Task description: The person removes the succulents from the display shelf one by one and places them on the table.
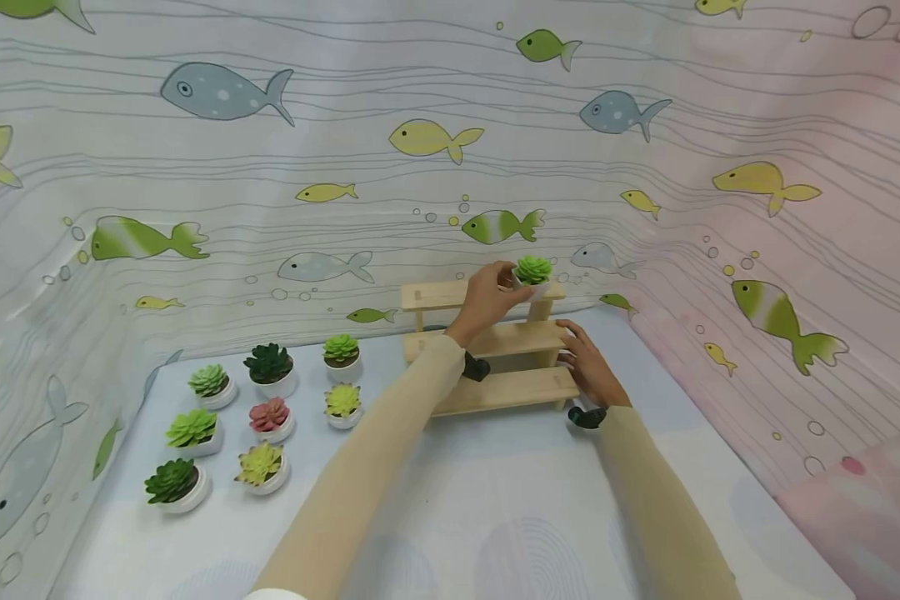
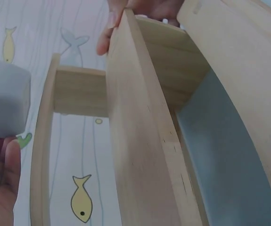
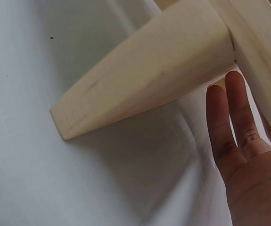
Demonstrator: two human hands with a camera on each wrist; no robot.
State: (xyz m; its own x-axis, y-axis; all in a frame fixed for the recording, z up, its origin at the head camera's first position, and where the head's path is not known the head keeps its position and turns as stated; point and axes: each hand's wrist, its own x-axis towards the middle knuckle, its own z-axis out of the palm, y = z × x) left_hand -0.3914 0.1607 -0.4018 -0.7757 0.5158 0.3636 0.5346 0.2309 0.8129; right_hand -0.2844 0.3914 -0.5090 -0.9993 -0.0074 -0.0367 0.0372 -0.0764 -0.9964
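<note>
My left hand (image 1: 487,300) holds a bright green succulent (image 1: 532,269) in a white pot at the right end of the top board of a three-tier wooden shelf stand (image 1: 498,392). In the left wrist view, the white pot (image 2: 5,99) appears beside the top board, with part of the left hand (image 2: 1,188) below it. At the stand's right side, my right hand (image 1: 592,367) grips the end of the middle board. Two of its fingers (image 3: 236,108) stretch along the wood in the right wrist view. Whether the pot's base touches the board is hidden.
Several potted succulents stand left of the stand, among them a dark green one (image 1: 270,364), a red one (image 1: 270,417) and a yellow one (image 1: 261,465). A fish-patterned cloth wall (image 1: 345,225) rises close behind the stand. Pale cloth covers the table (image 1: 495,500).
</note>
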